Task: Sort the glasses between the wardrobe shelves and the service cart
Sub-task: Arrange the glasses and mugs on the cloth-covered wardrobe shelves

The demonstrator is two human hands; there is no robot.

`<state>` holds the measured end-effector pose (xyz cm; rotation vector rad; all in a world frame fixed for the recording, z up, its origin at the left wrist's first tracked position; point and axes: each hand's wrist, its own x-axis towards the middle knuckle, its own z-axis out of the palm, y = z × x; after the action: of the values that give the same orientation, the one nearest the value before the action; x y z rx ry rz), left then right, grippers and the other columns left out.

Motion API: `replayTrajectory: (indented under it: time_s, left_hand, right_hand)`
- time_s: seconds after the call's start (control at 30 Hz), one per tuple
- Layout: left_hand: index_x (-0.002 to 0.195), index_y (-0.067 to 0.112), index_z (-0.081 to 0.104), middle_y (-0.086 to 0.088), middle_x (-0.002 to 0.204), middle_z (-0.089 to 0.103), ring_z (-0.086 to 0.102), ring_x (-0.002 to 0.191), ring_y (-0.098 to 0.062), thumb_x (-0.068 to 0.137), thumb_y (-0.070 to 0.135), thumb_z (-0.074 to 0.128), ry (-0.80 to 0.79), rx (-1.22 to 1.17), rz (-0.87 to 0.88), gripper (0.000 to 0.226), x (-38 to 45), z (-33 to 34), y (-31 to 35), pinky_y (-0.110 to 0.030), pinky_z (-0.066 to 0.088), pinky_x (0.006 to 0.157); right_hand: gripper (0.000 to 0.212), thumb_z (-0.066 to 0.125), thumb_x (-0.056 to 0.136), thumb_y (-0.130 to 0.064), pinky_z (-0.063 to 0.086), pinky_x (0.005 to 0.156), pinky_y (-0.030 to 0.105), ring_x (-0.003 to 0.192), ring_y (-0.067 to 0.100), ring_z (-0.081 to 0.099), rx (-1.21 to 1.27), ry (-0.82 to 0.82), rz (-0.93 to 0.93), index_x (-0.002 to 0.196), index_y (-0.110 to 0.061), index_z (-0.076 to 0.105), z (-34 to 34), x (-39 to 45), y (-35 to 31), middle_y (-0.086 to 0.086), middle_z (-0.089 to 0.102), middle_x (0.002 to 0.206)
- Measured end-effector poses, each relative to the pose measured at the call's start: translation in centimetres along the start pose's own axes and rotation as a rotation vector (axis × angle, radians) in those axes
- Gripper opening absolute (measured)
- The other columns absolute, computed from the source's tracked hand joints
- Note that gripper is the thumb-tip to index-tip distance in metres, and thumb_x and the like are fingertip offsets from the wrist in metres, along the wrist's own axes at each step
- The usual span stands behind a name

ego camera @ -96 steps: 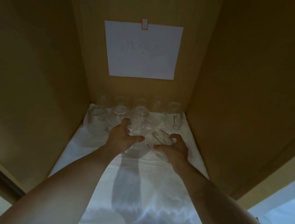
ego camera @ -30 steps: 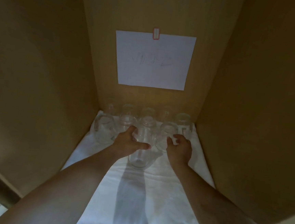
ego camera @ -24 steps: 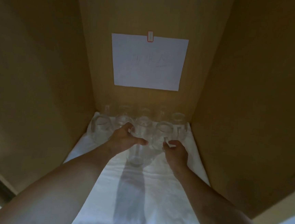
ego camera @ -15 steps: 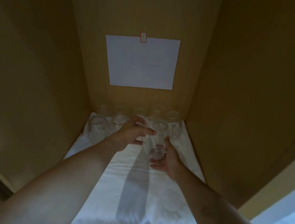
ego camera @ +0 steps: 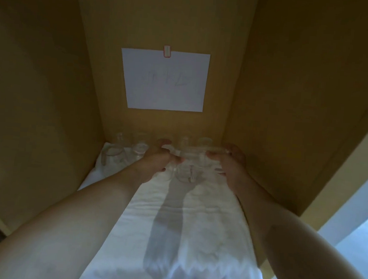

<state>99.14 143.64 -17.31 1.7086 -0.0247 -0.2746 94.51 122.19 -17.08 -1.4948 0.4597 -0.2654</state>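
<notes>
On the cloth-lined wardrobe shelf (ego camera: pixel 203 241), both my hands are raised close together near the back. My left hand (ego camera: pixel 154 162) and my right hand (ego camera: pixel 232 165) grip clear glassware (ego camera: pixel 186 170) between them, its rim up by my fingertips. I cannot tell if it is one glass or two pressed together. A handled glass mug (ego camera: pixel 111 155) and a small glass (ego camera: pixel 139 152) stand at the back left. More glasses (ego camera: pixel 205 142) line the back wall, partly hidden by my hands.
A white paper sheet (ego camera: pixel 163 79) with faint writing is taped to the back panel. Wooden side walls (ego camera: pixel 293 104) close in on both sides. The white cloth (ego camera: pixel 168 260) hangs over the shelf's front edge. A bright opening (ego camera: pixel 358 225) shows at the right.
My left hand lifted a tall glass off the cloth and my right hand picked up another. Both hands have come together, higher and further back.
</notes>
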Motion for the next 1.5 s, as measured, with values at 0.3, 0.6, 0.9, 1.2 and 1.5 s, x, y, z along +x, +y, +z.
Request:
replayTrajectory:
  time_s: [0.3, 0.6, 0.9, 1.2, 1.5]
  left_hand:
    - [0.138, 0.030, 0.049, 0.000, 0.136, 0.053, 0.054, 0.114, -0.017, 0.068, 0.035, 0.092, -0.043, 0.603, 0.202, 0.082, 0.3, 0.9, -0.8, -0.026, 0.049, 0.089]
    - [0.151, 0.031, 0.036, -0.006, 0.155, 0.038, 0.039, 0.140, -0.030, 0.075, 0.047, 0.084, -0.040, 0.859, 0.181, 0.092, -0.3, 0.1, -1.5, -0.041, 0.042, 0.109]
    - [0.152, 0.031, 0.035, -0.003, 0.158, 0.032, 0.029, 0.144, -0.029, 0.077, 0.049, 0.080, -0.030, 1.003, 0.219, 0.090, 0.3, -1.1, -3.0, -0.045, 0.037, 0.114]
    - [0.153, 0.030, 0.035, -0.003, 0.159, 0.031, 0.027, 0.146, -0.029, 0.080, 0.047, 0.080, -0.045, 1.026, 0.212, 0.087, 1.1, -1.9, -2.9, -0.044, 0.034, 0.117]
    - [0.152, 0.029, 0.036, -0.005, 0.157, 0.033, 0.029, 0.144, -0.032, 0.081, 0.048, 0.077, -0.064, 1.023, 0.274, 0.084, 0.8, -2.0, -1.9, -0.041, 0.033, 0.114]
  right_hand:
    - [0.079, 0.099, 0.057, -0.015, 0.043, 0.077, 0.021, 0.104, 0.023, 0.056, -0.788, 0.089, -0.327, 0.126, -0.019, 0.063, -0.6, 1.8, -0.2, 0.003, 0.043, 0.120]
    - [0.083, 0.093, 0.065, -0.011, 0.049, 0.100, 0.036, 0.125, 0.033, 0.047, -1.089, -0.120, -0.429, 0.138, -0.020, 0.056, 0.3, 2.4, 2.7, 0.009, 0.042, 0.138]
    - [0.077, 0.087, 0.072, -0.012, 0.047, 0.101, 0.034, 0.127, 0.032, 0.044, -1.227, -0.162, -0.443, 0.140, -0.020, 0.053, 1.0, 4.4, 3.4, 0.010, 0.039, 0.141]
    - [0.076, 0.075, 0.084, -0.020, 0.041, 0.107, 0.041, 0.136, 0.035, 0.035, -1.346, -0.180, -0.508, 0.151, -0.024, 0.040, 2.2, 4.6, 4.1, 0.010, 0.033, 0.150]
    - [0.100, 0.083, 0.079, -0.033, 0.040, 0.109, 0.044, 0.140, 0.036, 0.032, -1.256, -0.141, -0.348, 0.159, -0.028, 0.023, 1.5, 2.7, 2.3, 0.009, 0.024, 0.160]
